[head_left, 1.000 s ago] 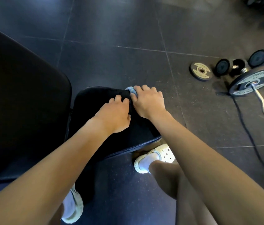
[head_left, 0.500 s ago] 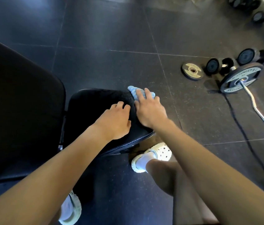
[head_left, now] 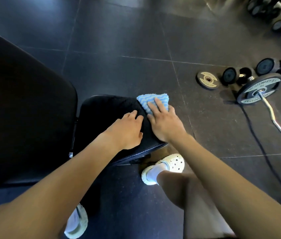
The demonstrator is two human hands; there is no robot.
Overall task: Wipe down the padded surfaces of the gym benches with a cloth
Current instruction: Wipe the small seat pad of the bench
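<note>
A black padded bench seat [head_left: 105,111] sits in the middle, with the larger black back pad [head_left: 24,104] to its left. A blue and white striped cloth [head_left: 151,99] lies over the seat's far right corner. My right hand [head_left: 164,123] presses flat on the cloth with straight fingers. My left hand [head_left: 126,131] rests on the seat pad just left of it, fingers slightly bent, holding nothing.
Dark tiled floor [head_left: 119,40] surrounds the bench. To the right lie a small weight plate [head_left: 207,80], dumbbells [head_left: 257,69], a curl bar with a plate [head_left: 259,88] and a black cable [head_left: 257,140]. My feet in white clogs [head_left: 169,165] stand beside the seat.
My right hand has slid the cloth toward the seat's far right corner, so more of the cloth shows. My left hand stays on the pad.
</note>
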